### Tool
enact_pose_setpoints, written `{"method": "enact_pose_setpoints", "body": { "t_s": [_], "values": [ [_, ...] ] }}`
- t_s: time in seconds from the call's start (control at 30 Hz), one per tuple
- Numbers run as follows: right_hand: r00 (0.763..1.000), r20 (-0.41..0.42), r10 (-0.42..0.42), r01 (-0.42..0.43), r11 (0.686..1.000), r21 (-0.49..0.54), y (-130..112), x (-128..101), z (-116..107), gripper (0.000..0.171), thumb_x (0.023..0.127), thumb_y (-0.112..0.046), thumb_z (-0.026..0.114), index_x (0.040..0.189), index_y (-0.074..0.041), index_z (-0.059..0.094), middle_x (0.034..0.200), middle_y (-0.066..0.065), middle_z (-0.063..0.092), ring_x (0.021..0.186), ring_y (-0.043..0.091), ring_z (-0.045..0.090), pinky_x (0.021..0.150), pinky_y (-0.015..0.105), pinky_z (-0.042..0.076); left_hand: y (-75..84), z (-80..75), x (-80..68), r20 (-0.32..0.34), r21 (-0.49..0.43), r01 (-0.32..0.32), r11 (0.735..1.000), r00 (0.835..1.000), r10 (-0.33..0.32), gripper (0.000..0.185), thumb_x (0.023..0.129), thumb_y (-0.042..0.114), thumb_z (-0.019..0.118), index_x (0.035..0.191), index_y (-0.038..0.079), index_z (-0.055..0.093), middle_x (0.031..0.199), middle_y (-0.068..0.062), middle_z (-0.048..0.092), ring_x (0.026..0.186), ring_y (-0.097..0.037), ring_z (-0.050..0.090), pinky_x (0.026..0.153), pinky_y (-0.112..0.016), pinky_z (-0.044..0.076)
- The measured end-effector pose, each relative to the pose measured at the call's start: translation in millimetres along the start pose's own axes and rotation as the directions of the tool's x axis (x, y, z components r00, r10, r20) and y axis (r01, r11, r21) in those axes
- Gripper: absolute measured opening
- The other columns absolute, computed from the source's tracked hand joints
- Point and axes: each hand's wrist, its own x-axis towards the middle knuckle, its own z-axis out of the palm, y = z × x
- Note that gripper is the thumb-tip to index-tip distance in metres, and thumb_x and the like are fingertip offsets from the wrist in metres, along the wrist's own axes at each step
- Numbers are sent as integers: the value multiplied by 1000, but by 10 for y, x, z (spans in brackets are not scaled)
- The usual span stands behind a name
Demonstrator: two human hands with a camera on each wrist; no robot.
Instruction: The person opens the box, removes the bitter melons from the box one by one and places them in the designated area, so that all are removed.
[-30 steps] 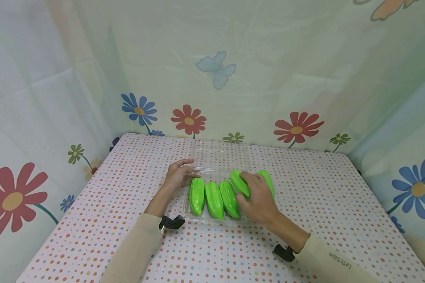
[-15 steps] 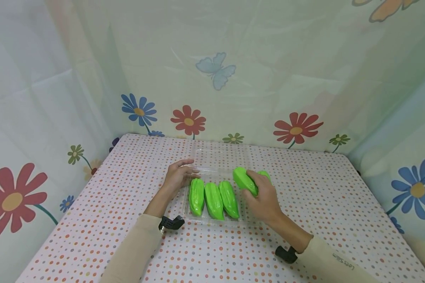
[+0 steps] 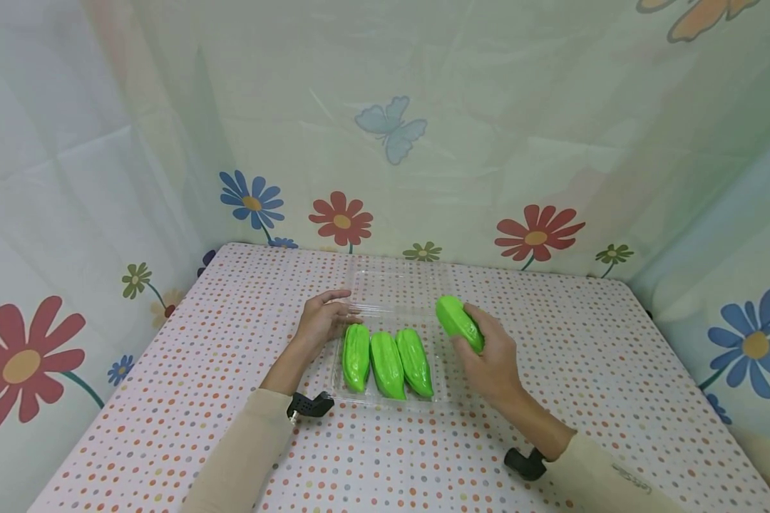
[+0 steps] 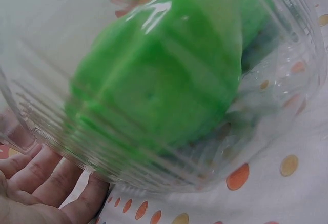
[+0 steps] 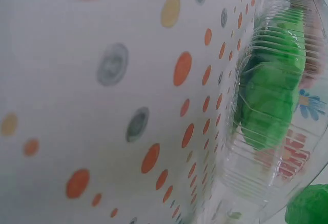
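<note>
A clear plastic tray (image 3: 445, 399) lies on the dotted table with three green ridged gourds (image 3: 387, 360) side by side in its left half. My right hand (image 3: 488, 356) grips a fourth green gourd (image 3: 457, 319), lifted above the tray's right half. My left hand (image 3: 323, 318) holds the tray's far left rim; its fingers (image 4: 43, 180) curl by the ribbed tray wall (image 4: 169, 167), with a gourd (image 4: 159, 80) showing through it. In the right wrist view the tray (image 5: 246, 152) stands side-on with gourds (image 5: 271, 90) inside, and the held gourd (image 5: 308, 206) shows at the bottom corner.
The tray's open clear lid (image 3: 401, 285) lies flat behind it. The table wears a dotted cloth (image 3: 584, 356) and is walled on three sides by flowered sheets (image 3: 539, 231). Bare cloth lies to the left, right and front of the tray.
My right hand has lifted the gourd out of the tray's right half and moved it up and to the right. The green piece seen beside it earlier is out of sight now. The left hand has stayed put.
</note>
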Motion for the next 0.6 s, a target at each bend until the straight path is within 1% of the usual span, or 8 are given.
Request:
{"method": "enact_pose_setpoints", "body": {
  "t_s": [0.1, 0.23, 0.33, 0.4, 0.53, 0.6],
  "values": [
    [999, -1, 35, -35, 999, -3, 17, -5, -34, 56, 90, -3, 64, 144, 4, 51, 130, 25, 59, 88, 26, 58, 66, 29, 49, -4, -1, 1, -1, -4, -4, 1000, 1000, 4, 47, 96, 4, 53, 143, -2, 52, 123, -28, 66, 92, -28, 75, 81, -37, 61],
    [996, 5, 91, -91, 996, -7, 50, -14, -77, 56, 92, -6, 64, 146, 2, 49, 129, 24, 59, 88, 25, 57, 66, 28, 49, -10, -3, -4, -5, 4, -6, 1000, 1000, 6, 48, 95, 4, 54, 143, -1, 53, 118, -23, 70, 91, -26, 75, 80, -35, 61],
    [992, 2, 130, -130, 991, -10, 95, -9, -105, 55, 95, -9, 62, 146, 2, 47, 129, 23, 59, 92, 27, 58, 70, 31, 50, -10, -3, -7, -7, 9, -1, 1000, 1000, 1, 47, 96, 5, 54, 143, 0, 54, 114, -19, 71, 91, -26, 75, 80, -35, 61],
    [986, -4, 165, -165, 986, -7, 130, 0, -124, 54, 96, -10, 61, 147, 1, 47, 130, 22, 60, 95, 28, 59, 72, 31, 50, -11, -4, -6, -5, 7, -1, 1000, 1000, 1, 47, 96, 4, 54, 143, 0, 53, 114, -20, 71, 91, -26, 75, 81, -35, 61],
    [964, -9, 264, -264, 964, 5, 194, 21, -164, 54, 99, -16, 58, 150, -2, 46, 132, 21, 60, 98, 29, 59, 74, 33, 50, -4, -6, -4, 3, -6, 3, 1000, 1000, -3, 47, 96, 5, 54, 143, -1, 53, 120, -25, 69, 92, -27, 75, 82, -36, 61],
    [949, -3, 314, -314, 949, 13, 213, 29, -182, 55, 101, -19, 57, 152, -3, 43, 135, 21, 58, 102, 30, 58, 77, 37, 51, -1, -6, -5, 8, -11, 2, 1000, 1000, -1, 48, 96, 4, 54, 143, -1, 52, 123, -28, 67, 93, -28, 75, 83, -37, 61]
  ]
}}
